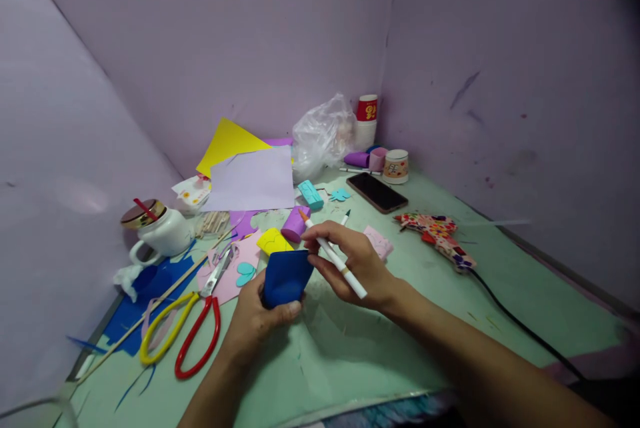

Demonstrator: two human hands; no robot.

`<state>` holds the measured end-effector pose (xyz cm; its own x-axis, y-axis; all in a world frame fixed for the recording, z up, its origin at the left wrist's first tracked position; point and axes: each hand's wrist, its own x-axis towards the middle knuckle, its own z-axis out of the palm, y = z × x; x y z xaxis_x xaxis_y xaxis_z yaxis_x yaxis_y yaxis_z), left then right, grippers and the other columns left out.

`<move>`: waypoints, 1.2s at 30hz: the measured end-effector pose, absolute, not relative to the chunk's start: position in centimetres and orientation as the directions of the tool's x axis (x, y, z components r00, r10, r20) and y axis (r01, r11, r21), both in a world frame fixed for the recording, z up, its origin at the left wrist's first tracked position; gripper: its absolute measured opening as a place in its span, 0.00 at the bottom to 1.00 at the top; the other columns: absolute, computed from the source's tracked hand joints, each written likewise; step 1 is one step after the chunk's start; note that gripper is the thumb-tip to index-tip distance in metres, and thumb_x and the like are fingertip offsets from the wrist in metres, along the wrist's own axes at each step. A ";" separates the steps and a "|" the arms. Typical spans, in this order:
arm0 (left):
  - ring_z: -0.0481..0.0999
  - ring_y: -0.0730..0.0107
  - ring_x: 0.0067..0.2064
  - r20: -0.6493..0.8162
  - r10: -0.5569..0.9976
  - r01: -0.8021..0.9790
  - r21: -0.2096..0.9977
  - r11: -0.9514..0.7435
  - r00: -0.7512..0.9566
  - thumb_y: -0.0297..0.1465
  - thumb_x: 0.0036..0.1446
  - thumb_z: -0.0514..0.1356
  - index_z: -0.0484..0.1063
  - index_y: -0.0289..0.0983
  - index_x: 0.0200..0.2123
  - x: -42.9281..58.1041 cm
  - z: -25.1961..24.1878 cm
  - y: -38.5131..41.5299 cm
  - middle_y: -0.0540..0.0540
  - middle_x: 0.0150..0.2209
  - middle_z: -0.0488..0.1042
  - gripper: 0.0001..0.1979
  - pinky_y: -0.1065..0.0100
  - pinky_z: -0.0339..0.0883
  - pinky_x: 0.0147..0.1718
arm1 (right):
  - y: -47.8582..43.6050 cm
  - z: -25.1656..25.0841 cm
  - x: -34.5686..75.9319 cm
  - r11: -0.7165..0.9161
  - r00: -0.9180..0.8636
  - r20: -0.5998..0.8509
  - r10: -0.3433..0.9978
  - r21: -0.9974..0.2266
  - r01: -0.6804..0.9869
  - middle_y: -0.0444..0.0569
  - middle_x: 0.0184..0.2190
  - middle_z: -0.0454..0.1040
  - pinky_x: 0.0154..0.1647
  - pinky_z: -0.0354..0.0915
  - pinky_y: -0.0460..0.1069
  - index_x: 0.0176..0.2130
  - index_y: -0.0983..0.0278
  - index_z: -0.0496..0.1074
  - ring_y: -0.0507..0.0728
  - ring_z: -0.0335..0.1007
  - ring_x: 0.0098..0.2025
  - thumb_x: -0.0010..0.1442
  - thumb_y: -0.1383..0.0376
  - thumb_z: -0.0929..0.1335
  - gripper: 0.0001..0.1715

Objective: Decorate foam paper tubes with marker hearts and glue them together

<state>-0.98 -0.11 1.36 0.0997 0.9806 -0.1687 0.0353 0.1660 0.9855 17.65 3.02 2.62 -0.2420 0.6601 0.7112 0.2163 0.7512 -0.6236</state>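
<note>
My left hand (270,315) is wrapped round a dark blue foam or paper piece (287,275), which is curved and held upright above the table. In my right hand (357,261) is a white marker (340,265) with an orange tip pointing up and to the left, away from the blue piece. The right fingertips touch or nearly touch the blue piece's upper right corner. Just behind lie a yellow roll (274,241) with zigzag lines, a purple roll (296,224) and a pink piece (379,242), partly hidden by my right hand.
Large scissors (205,301) and a wooden stick (145,321) lie at left, near a white mug (167,231). A corded glue gun (437,235) and a phone (377,192) lie at right. Paper sheets (253,181), a plastic bag (323,135) and paper cups (396,167) stand farther back.
</note>
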 end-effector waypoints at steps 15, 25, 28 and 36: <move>0.75 0.61 0.37 -0.298 0.950 -0.383 0.870 0.309 0.091 0.44 0.43 0.67 0.77 0.38 0.39 -0.9 1.3 -0.7 0.43 0.40 0.77 0.22 0.64 0.70 0.34 | 2.1 2.8 17.4 0.641 -0.419 0.510 0.751 -0.717 0.275 0.45 0.32 0.71 0.32 0.65 0.48 0.40 0.61 0.64 0.53 0.68 0.30 0.53 0.66 0.68 0.14; 0.71 0.47 0.50 -0.223 0.796 0.160 0.974 0.159 0.563 0.43 0.32 0.72 0.71 0.39 0.51 -4.0 1.6 -1.1 0.40 0.50 0.74 0.39 0.56 0.63 0.49 | 0.9 1.0 17.7 0.775 -0.393 0.698 0.598 -0.629 0.064 0.40 0.24 0.72 0.61 0.56 0.57 0.31 0.60 0.66 0.50 0.72 0.27 0.64 0.58 0.62 0.13; 0.73 0.49 0.45 -0.389 0.769 0.426 0.889 0.169 0.508 0.41 0.38 0.69 0.73 0.42 0.49 -3.6 2.1 -1.3 0.43 0.46 0.76 0.31 0.60 0.65 0.45 | 1.3 -0.3 17.3 0.770 -0.503 0.658 0.560 -0.637 0.024 0.37 0.18 0.71 0.63 0.53 0.53 0.23 0.60 0.66 0.47 0.69 0.21 0.68 0.59 0.56 0.24; 0.73 0.54 0.42 -0.394 0.681 0.315 0.917 0.244 0.617 0.42 0.44 0.64 0.78 0.42 0.40 -1.8 -0.6 0.1 0.46 0.36 0.78 0.19 0.62 0.65 0.45 | 2.1 -0.9 16.8 0.675 -0.738 0.331 0.588 -0.703 0.223 0.35 0.21 0.76 0.68 0.34 0.55 0.18 0.62 0.68 0.45 0.72 0.24 0.63 0.71 0.62 0.23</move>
<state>-1.83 0.14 -0.58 0.6169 0.6814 -0.3938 0.3154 0.2444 0.9169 16.79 2.05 -0.87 -0.7376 0.5885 0.3312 0.2230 0.6752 -0.7031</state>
